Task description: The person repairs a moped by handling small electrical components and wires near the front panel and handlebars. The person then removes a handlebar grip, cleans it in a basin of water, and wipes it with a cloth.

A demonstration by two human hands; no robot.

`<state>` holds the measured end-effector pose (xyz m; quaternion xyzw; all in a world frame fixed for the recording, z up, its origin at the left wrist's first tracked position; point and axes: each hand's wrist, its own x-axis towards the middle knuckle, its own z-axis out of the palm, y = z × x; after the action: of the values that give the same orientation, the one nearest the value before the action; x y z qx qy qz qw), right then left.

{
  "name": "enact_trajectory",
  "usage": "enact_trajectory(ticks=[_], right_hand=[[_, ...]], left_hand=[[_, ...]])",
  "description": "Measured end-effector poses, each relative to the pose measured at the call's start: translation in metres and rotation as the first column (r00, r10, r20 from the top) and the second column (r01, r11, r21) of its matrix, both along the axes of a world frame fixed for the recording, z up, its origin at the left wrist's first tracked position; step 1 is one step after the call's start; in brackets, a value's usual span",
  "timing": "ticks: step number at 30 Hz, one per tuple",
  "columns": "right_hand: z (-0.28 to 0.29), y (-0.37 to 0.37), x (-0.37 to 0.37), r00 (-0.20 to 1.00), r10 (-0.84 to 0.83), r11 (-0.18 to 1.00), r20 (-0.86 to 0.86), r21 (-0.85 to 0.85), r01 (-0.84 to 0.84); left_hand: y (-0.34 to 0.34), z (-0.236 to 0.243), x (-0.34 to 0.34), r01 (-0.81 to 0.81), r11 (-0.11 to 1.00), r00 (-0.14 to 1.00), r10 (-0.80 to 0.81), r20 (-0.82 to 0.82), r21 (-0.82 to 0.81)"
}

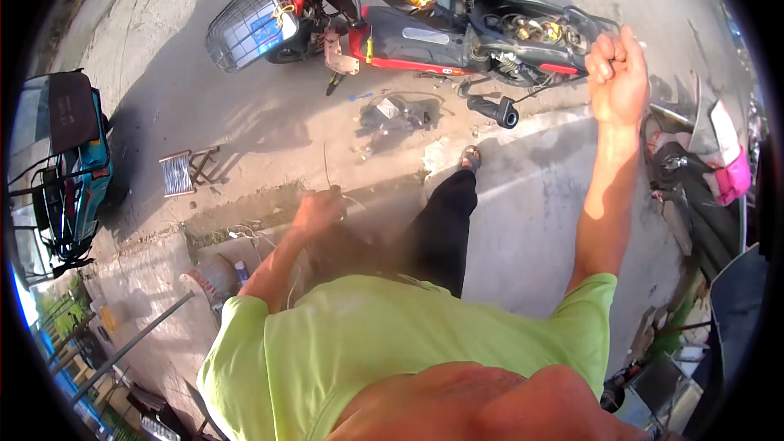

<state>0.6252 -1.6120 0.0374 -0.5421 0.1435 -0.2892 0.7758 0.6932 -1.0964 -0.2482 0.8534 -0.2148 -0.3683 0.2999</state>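
Observation:
My left hand (318,212) is low in front of my body, its fingers closed. A thin wire (327,165) sticks up from it, and a pale strand curves off beside it. My right hand (616,77) is raised on an outstretched arm at the right, fingers curled in. A small whitish bit shows by its fingertips, too small to name. Beyond the hands stands a red and black electric scooter (412,41), its seat compartment (539,28) uncovered with tangled wiring inside. A yellow-handled screwdriver (370,47) lies against its footboard.
A wire basket (249,28) is at the scooter's front. On the ground are a folding stool (178,173), a clear plastic bag (396,114) and a black handlebar grip (494,108). A teal vehicle (77,171) stands left; scooter parts (694,163) crowd the right. A bucket (211,278) is by my left arm.

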Motion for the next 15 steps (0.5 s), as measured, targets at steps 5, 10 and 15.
enact_trajectory(ticks=[5, 10, 15], right_hand=[[-0.018, -0.129, 0.061, 0.988, 0.109, 0.993, 0.106, 0.04, -0.114], [-0.076, -0.197, 0.121, 0.99, 0.136, 0.991, -0.032, 0.011, -0.136], [-0.185, -0.24, 0.146, 0.947, 0.076, 0.98, -0.313, -0.151, -0.128]], left_hand=[[-0.109, 0.011, -0.044, -0.111, 0.974, 0.988, 0.088, 0.124, 0.2], [-0.227, 0.004, -0.07, -0.312, 0.949, 0.949, 0.31, 0.056, 0.049], [-0.33, -0.013, -0.06, -0.374, 0.922, 0.927, 0.369, -0.06, -0.105]])
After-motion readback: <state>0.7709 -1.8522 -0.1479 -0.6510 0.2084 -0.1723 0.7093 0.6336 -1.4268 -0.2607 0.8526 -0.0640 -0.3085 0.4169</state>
